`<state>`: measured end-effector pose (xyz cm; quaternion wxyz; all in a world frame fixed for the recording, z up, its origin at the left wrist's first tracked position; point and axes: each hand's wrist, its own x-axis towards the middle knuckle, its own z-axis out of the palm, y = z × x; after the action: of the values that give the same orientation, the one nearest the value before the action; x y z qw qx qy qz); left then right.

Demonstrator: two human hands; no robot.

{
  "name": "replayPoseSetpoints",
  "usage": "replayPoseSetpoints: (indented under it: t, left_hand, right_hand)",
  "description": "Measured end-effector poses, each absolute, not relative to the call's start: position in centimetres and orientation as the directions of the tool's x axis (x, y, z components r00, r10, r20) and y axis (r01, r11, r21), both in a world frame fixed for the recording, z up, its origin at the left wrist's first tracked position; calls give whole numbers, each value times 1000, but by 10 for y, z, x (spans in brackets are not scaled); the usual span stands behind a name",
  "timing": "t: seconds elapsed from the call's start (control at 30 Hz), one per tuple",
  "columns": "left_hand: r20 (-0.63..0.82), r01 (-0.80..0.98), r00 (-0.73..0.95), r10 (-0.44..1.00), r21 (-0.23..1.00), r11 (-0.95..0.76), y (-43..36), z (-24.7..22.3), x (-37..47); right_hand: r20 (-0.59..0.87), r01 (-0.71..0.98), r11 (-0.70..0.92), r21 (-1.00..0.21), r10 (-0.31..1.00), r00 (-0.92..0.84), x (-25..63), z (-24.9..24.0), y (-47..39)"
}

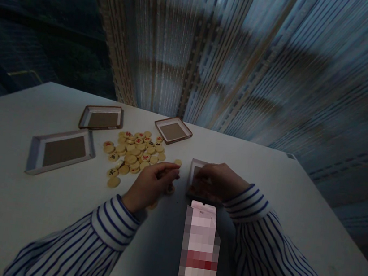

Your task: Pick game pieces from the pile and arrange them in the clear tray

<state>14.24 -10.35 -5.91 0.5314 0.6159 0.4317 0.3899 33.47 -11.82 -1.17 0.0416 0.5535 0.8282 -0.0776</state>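
Striped sleeves [107,227] are filling the foreground, flanking a phone [204,211] with a lit, partly pixelated screen. Beyond its top edge, the right hand [222,179] is reaching over a shallow tray [191,177], its fingers curling downward; shadow is hiding their tips, so I cannot tell whether that grip is apart, together or holding anything. The left hand [145,187] is hovering just beside the tray, thumb and fingers bunching close, though whether they are meeting or pinching a piece I cannot tell.

Round pieces [131,159], some showing red or dark characters, are lying in a loose, overlapping pile on the white counter [243,152], beyond the left hand. One pale disc [177,161] is sitting apart, near the left fingertips. Three more trays, one at left [64,149], one at far left [103,119] and one at far centre [173,132], are standing around the pile.

Good handling, I judge, is meaning pinching each disc by its rim, keeping the left cuff from brushing strays, and working gently inside the tray so its wall isn't nudging the phone.
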Motion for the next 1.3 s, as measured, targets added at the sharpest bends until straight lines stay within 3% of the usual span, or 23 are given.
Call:
replayPoseSetpoints:
  t: [0.07,0.13,0.23,0.33,0.57,0.77,0.97,1.17,1.3]
  left_hand:
    - [14,117,322,947,992,-54,-104,-59,143]
    - [-4,110,319,948,993,-32,-104,-59,143]
    - [-7,97,310,951,995,-24,-104,-59,142]
    - [-3,101,304,953,994,-29,-105,-59,141]
    - [25,88,284,959,995,-52,-105,-58,140]
    - [69,76,268,961,993,-93,-107,-55,140]
    - [90,72,254,963,991,-111,-110,-50,138]
    - [118,103,209,971,985,-142,-111,-46,135]
    - [147,105,162,976,981,-165,-112,-44,132]
  right_hand:
    - [-26,937,344,-64,938,-347,337,-10,-116]
    - [209,955,286,-75,941,-266,337,-7,-116]
    - [566,962,241,-126,814,-130,335,-4,-118]
    - [718,958,255,-130,690,-86,334,-1,-124]
    - [774,952,287,-106,625,-102,332,11,-136]
    - [739,950,281,-138,667,-90,336,11,-154]
    - [653,943,252,-216,756,-52,340,-11,-171]
    - [688,911,261,-319,725,33,351,-42,-176]
    - [682,894,165,-416,707,186,368,-48,-177]
